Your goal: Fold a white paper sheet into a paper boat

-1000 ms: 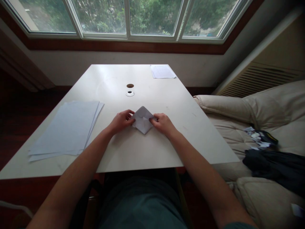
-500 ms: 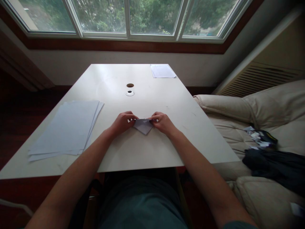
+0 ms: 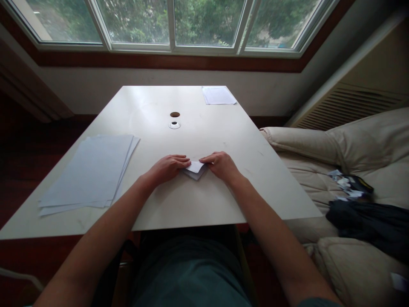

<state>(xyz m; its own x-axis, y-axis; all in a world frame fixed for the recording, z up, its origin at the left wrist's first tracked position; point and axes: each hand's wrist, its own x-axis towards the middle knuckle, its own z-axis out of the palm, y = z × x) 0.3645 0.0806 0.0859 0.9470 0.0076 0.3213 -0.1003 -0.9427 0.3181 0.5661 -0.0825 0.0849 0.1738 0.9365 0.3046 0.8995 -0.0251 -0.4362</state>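
The folded white paper (image 3: pixel 195 172), light and limp and best pinched along its creases, lies on the desk (image 3: pixel 204 128) toward six o'clock, the left hand (image 3: pixel 168 167) and right hand (image 3: pixel 221 166) pressing it flat, open, ungripping.

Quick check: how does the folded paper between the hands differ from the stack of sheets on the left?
The folded paper is small, layered and pointed; the stack of sheets is much larger, flat and rectangular. The left hand and right hand touch the folded paper, not the stack. Both are pale paper lying on the table.
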